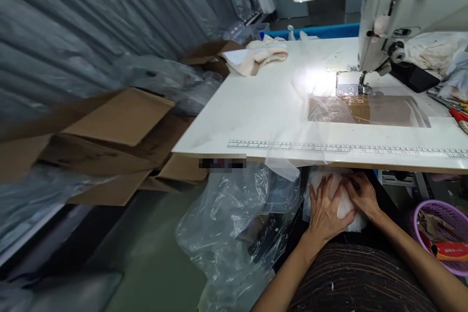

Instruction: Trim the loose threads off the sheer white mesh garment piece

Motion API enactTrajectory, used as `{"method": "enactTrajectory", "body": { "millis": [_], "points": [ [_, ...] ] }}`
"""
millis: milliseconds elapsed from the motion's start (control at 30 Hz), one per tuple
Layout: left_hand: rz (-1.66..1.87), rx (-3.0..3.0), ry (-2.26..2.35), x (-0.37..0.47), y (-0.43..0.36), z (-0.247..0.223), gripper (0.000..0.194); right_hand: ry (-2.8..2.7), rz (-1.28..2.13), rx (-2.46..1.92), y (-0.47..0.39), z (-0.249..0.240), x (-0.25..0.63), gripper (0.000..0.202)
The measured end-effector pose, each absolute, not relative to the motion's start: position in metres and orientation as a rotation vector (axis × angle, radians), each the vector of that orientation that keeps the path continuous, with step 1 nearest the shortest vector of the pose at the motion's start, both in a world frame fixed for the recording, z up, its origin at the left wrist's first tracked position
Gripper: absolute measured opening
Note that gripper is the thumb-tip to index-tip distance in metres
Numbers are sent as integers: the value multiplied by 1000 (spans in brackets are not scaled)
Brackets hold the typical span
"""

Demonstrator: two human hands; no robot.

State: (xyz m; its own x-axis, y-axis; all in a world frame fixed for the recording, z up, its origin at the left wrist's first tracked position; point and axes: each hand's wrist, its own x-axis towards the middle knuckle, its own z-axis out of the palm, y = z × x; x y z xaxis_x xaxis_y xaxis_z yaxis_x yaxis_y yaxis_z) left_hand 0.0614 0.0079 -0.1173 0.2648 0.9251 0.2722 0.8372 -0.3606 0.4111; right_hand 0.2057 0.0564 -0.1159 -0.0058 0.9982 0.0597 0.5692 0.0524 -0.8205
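A bundle of thin white fabric (345, 207) rests on my lap, just below the table's front edge. My left hand (327, 204) lies on it with fingers stretched out, pressing it from above. Close beside, my right hand (362, 194) is curled at the bundle's right side. A small dark object (354, 185) shows in its grip, too hidden to identify. The two hands nearly touch at the fingertips. A clear plastic sheet (292, 153) hangs over the table edge just above the left hand.
A sewing machine (382, 24) stands on the white table (256, 107), with a printed ruler (351, 149) along its front. Folded cloth (261, 56) lies at the far left corner. Plastic bags (234, 219), open cardboard boxes (117, 117) and a purple basket (419, 214) surround my seat.
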Motion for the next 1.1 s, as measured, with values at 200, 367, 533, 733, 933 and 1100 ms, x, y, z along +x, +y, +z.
{"method": "enactTrajectory", "body": {
  "millis": [200,367,533,733,933,1100],
  "points": [
    [643,2210,1643,57,17,-116,78,-1570,851,-1523,59,-144,196,30],
    [730,2138,1628,56,19,-117,76,-1545,852,-1489,59,-155,193,29],
    [1237,1834,1663,49,15,-117,53,-1508,802,-1410,52,-149,194,27],
    [1754,890,1751,17,35,-82,50,-1494,560,-1376,39,-131,198,25],
    [1556,791,1439,0,38,-46,49,-1659,366,-1143,31,-87,195,20],
    [1321,1038,1592,0,-1,-34,48,-1866,654,-869,22,-42,169,28]
  ]
}}
